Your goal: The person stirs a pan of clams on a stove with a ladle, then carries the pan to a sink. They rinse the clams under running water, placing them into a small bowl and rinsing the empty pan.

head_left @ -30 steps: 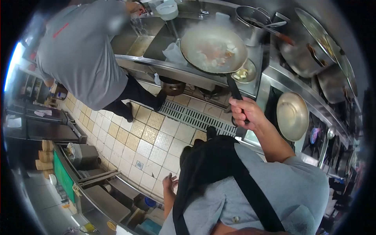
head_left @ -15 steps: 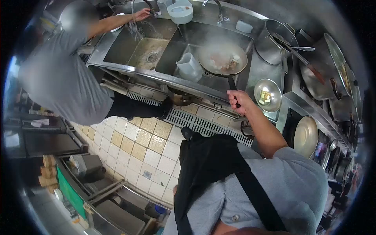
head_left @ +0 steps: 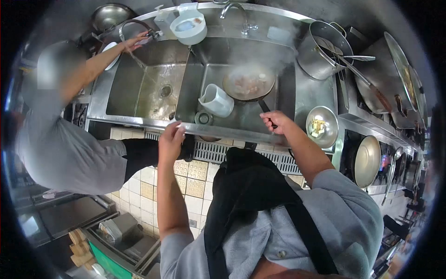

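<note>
My right hand [head_left: 275, 121] is closed round the black handle of a frying pan [head_left: 249, 95]. The pan rests low in the right sink basin, steaming, with pale and reddish pieces of food in it. Just left of it a white plastic jug [head_left: 217, 100] lies tilted in the same basin. At the front rim of the sink is my left hand [head_left: 172, 139], its fingers loosely bent and apart from the thumb. I see nothing held in it. A metal bowl [head_left: 322, 139] with pale and yellowish cut pieces stands on the counter beside my right forearm.
On my left another person in a grey shirt holds a hand [head_left: 134, 43] at the left tap. A white tub [head_left: 189, 29] sits behind the basins. To the right are a tall stockpot [head_left: 320, 69] with utensils, and a wok [head_left: 367, 160].
My left hand has come into view at the sink's front rim. My right hand keeps hold of the frying pan. The view has shifted, and the jug lies at a different angle.
</note>
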Available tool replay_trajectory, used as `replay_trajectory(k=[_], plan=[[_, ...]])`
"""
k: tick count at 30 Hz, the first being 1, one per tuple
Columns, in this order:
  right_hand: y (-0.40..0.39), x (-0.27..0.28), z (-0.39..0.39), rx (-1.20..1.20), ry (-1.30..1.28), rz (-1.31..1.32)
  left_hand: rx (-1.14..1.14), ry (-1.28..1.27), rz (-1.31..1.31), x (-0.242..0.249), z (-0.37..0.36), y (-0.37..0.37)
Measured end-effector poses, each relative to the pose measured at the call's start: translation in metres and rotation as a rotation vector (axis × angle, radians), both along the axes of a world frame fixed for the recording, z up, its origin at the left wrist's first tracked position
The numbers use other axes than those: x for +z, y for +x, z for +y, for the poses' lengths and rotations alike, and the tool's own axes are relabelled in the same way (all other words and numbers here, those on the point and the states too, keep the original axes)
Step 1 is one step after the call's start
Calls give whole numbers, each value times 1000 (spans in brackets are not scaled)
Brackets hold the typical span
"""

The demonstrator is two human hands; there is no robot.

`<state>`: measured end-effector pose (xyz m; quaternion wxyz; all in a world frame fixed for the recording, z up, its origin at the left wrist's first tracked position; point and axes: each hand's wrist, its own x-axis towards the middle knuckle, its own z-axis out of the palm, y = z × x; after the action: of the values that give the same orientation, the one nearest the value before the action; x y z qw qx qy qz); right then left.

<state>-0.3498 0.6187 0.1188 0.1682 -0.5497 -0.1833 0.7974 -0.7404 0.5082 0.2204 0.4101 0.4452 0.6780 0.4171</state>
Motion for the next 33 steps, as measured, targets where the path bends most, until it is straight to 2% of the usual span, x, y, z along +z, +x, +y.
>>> replay_trajectory(k=[2,4,5,7,8,10,12,14,15,17,19,21,22,23,24,26,29,31,33], plan=[[-5,-15,11,1,-34,-40,-68,-72,125,-14,50,26],[-4,-44,16,-16,-72,10,-239,-41,366,-46,91,47],[-4,-55,18,-5,-45,23,-246,-52,364,-56,105,60],[-3,-64,17,75,24,-3,-333,-53,678,-74,121,81],[-2,-66,16,71,13,-7,-340,-62,671,-86,126,85],[-4,-76,13,204,93,-135,-419,-255,726,-107,139,88],[-6,-93,15,158,63,-157,-504,-322,758,-119,148,85],[-8,-113,24,605,190,-496,-591,-386,788,-123,155,79],[-12,-106,36,593,179,-497,-646,-414,821,-120,157,74],[-14,-85,81,914,317,-652,-718,-433,851,-115,159,62],[-12,-68,120,262,415,-443,-862,-451,918,-111,159,49],[-21,-25,185,6,596,-374,-895,-487,885,-92,161,45],[-24,-27,222,-176,639,-402,-916,-529,860,-77,164,43],[-31,4,251,-228,683,-482,-931,-535,860,-60,170,42],[-30,28,279,-195,649,-400,-853,-449,774,-40,180,41],[-46,66,313,-309,590,-484,-677,-230,554,5,204,46],[-57,75,348,-309,476,-521,-495,293,248,53,254,59],[-66,78,356,-294,488,-664,-458,371,206,91,286,69],[-59,62,367,-238,494,-664,-470,395,178,102,315,80]])
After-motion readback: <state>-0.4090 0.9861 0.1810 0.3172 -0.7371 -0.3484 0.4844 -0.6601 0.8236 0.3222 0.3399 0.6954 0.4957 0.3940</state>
